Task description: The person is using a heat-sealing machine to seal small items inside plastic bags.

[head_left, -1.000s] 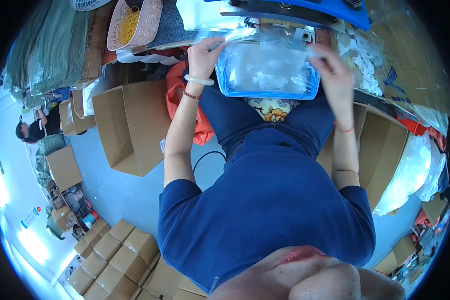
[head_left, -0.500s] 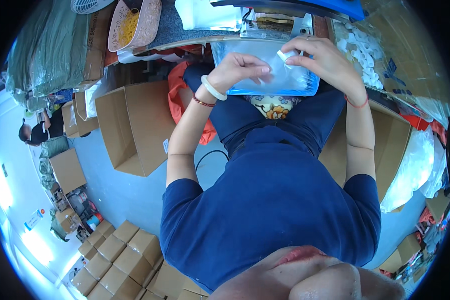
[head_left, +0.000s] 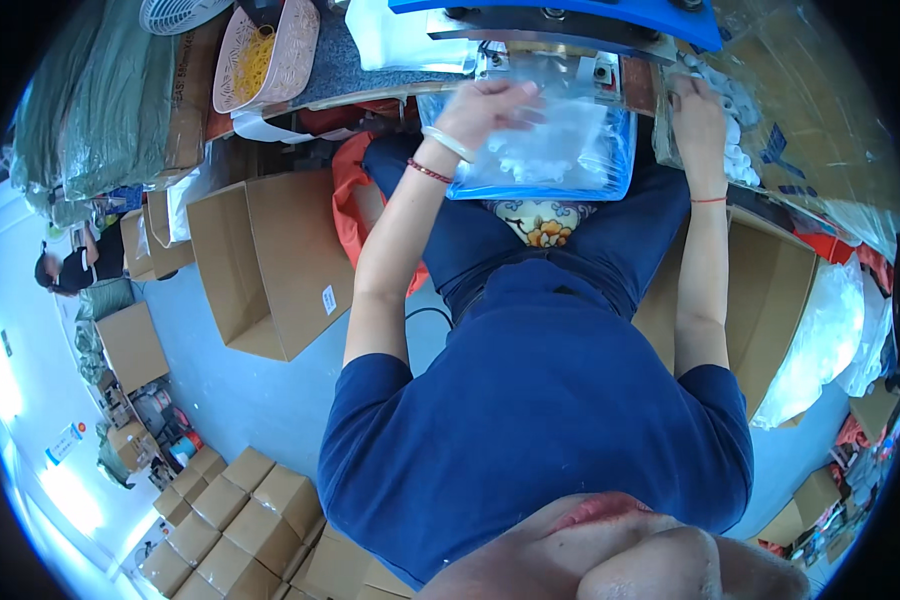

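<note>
My left hand (head_left: pixel 487 112), wearing a pale bangle, hovers at the left of a blue-rimmed tray (head_left: pixel 535 193) over my lap. Motion smears its fingers, so I cannot make out whether it holds anything. Clear plastic packaging with white pieces (head_left: pixel 545 150) lies in the tray. At the right, my right hand (head_left: pixel 698 118) reaches down into a heap of small white roll-like pieces (head_left: pixel 738 130). Its fingers are bent, and their tips are hidden in the heap.
A blue-topped machine (head_left: pixel 570 22) overhangs the bench ahead. Back left stands a pink basket (head_left: pixel 292 60) of yellow rubber bands. An open carton (head_left: pixel 270 260) sits left of my legs, another (head_left: pixel 755 310) at the right. Stacked cartons (head_left: pixel 240 520) fill the lower left; another person (head_left: pixel 75 265) is far left.
My right hand has moved right from above the tray to the heap; the white piece it pinched is no longer in view there. My left hand has shifted slightly up. The blue machine part appears lower.
</note>
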`<state>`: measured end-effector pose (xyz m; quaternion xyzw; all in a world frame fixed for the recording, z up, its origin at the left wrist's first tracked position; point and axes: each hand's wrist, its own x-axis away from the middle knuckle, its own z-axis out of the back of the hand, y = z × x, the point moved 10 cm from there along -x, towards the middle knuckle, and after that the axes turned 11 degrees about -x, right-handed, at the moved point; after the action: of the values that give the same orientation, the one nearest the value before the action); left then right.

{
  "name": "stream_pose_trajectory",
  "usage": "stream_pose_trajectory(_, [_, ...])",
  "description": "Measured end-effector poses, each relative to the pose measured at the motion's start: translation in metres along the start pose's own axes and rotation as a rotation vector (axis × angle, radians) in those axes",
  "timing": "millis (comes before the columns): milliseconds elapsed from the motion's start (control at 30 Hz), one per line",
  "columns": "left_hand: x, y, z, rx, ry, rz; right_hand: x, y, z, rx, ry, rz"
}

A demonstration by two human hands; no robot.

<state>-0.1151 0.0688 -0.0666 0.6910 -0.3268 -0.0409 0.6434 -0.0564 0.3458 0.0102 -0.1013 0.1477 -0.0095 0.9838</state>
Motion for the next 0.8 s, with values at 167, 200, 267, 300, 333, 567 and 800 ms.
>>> stream_pose_trajectory(167, [0.016, 0.080, 0.077, -1.369, 0.544, -0.651, 0.008, 0.025, 0.021, -0.275, 0.147, -0.252])
stream_pose_trajectory(200, [0.021, 0.071, 0.068, -1.498, 0.455, -0.762, 0.011, 0.025, 0.027, -0.422, 0.158, -0.291])
stream_pose_trajectory(267, [0.036, 0.050, 0.068, -1.658, 0.434, -0.764, 0.016, 0.014, 0.044, -0.512, 0.170, -0.324])
stream_pose_trajectory(300, [0.048, 0.055, 0.078, -1.534, 0.534, -0.786, 0.021, 0.006, 0.050, -0.617, 0.179, -0.346])
stream_pose_trajectory(333, [0.060, 0.055, 0.084, -1.443, 0.600, -0.757, 0.024, -0.007, 0.055, -0.616, 0.169, -0.352])
stream_pose_trajectory(567, [0.088, 0.073, 0.054, -0.827, 0.465, -0.443, 0.028, -0.134, 0.064, -1.096, 0.034, -0.001])
stream_pose_trajectory(800, [0.096, 0.083, -0.005, -0.654, 0.179, -0.353, 0.008, -0.170, 0.111, -0.946, 0.077, 0.339])
